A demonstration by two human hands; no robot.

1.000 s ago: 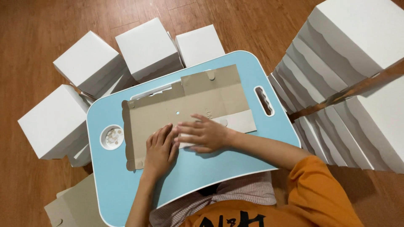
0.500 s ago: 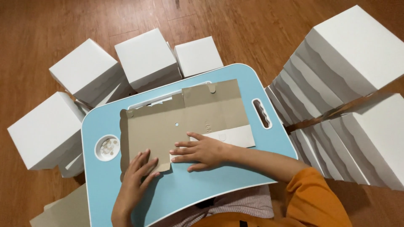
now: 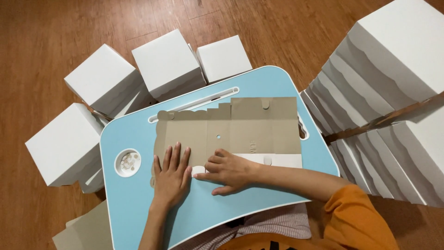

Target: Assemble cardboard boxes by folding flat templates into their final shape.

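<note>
A flat brown cardboard box blank (image 3: 240, 129) lies unfolded on a light blue lap table (image 3: 134, 208), with a white flap folded up along its near edge. My left hand (image 3: 172, 178) lies flat, fingers spread, on the blank's near left corner. My right hand (image 3: 229, 170) rests beside it, fingers curled and pressing on the near edge of the cardboard by the white flap. Neither hand grips anything.
Several assembled white boxes (image 3: 169, 62) stand on the wooden floor behind and left of the table. Stacks of flat white blanks (image 3: 384, 74) lean at the right. A round cup recess (image 3: 127, 162) sits in the table's left side. More flat cardboard (image 3: 85, 229) lies at lower left.
The cardboard blank now lies squarer and flatter on the table. My left hand has moved up onto its near left corner and spread flat; my right hand stays pressing the near edge.
</note>
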